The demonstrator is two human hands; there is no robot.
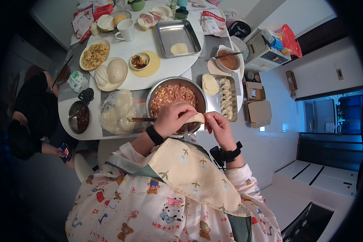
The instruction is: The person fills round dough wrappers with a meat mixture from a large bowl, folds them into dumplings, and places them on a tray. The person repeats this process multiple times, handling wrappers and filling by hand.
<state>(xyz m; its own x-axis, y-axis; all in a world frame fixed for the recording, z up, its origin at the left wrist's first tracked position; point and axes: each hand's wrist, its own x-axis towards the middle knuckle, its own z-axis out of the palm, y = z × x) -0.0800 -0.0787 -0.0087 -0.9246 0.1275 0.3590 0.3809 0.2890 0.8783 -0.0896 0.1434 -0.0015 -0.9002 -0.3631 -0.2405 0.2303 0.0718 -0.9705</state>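
Observation:
A folded dumpling wrapper is held between both hands above the near edge of a steel bowl of minced filling. My left hand pinches its left part, thumb on top. At its right end, the fingertips of my right hand grip the edge. Whether filling lies inside is hidden. Chopsticks stick out left of my left hand. To the right, a metal tray bears a stack of round wrappers and a row of shaped dumplings.
Left of the bowl lies a plastic bag of dough, with a small bowl of dark food beyond. A soup bowl and a steel tray stand farther back. A person sits at left holding a phone.

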